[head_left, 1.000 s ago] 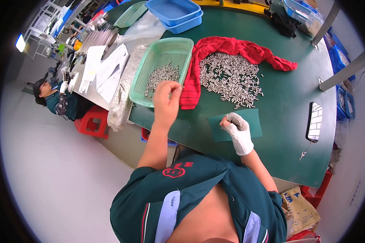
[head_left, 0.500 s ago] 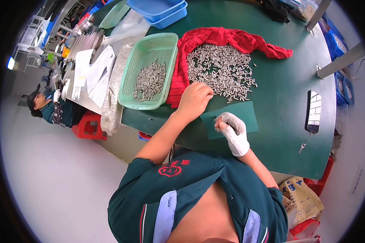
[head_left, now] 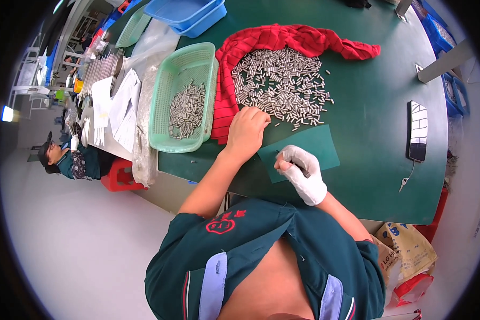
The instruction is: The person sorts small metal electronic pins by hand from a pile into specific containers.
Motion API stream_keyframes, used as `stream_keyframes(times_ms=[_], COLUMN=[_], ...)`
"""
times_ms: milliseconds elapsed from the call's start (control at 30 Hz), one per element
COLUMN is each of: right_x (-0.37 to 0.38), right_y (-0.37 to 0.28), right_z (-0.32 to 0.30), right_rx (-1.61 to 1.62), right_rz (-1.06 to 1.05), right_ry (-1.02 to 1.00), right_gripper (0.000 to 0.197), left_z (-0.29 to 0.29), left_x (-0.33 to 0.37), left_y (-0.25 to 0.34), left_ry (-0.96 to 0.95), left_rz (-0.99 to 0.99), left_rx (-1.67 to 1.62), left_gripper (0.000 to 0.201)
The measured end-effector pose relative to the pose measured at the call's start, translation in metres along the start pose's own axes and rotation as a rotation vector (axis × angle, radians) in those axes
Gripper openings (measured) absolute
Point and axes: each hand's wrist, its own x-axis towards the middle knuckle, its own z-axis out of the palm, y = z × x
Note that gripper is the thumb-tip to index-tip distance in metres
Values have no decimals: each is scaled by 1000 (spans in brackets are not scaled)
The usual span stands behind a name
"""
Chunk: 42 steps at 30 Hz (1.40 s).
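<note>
My bare left hand (head_left: 247, 134) rests at the near edge of a pile of small metal pins (head_left: 282, 85), fingers bent and pressed together. Whatever lies between its fingertips is too small to name. My right hand (head_left: 303, 175), in a white glove with bare fingertips, is closed over a thin green sheet (head_left: 325, 146). Something thin and dark shows at its fingertips and again in the palm; its kind I cannot make out. A red striped cloth (head_left: 226, 80) curves around the far and left sides of the pile.
Left of the cloth stands a green mesh basket (head_left: 156, 125) holding more pins. Blue trays (head_left: 208, 22) sit at the far left. A phone (head_left: 417, 130) with a key (head_left: 404, 184) lies at right on the green table (head_left: 373, 160). Another person (head_left: 77, 160) works at far left.
The whole view has shifted slightly, so the table's things appear moved left. My left hand stays by the pile's edge. My right hand has turned a little, showing something dark in its palm.
</note>
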Motion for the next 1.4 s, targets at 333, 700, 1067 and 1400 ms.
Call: stream_keyframes(times_ms=[333,700,1067,1400], right_x=[1,-2,25,36], right_y=[1,-1,0,3], right_z=[0,6,5,-1], right_rx=[-16,-9,294,460], right_rz=[-5,-37,-209,-167], right_ry=[15,43,319,139], right_gripper=[9,12,44,52], left_z=[-4,-17,-5,11], left_x=[-4,-22,-51,-60], left_y=[2,13,46,50], left_ry=[-5,-61,6,113], left_rz=[-82,-266,-231,-142], left_rx=[-235,-1179,-305,-103], left_gripper=[9,3,9,15])
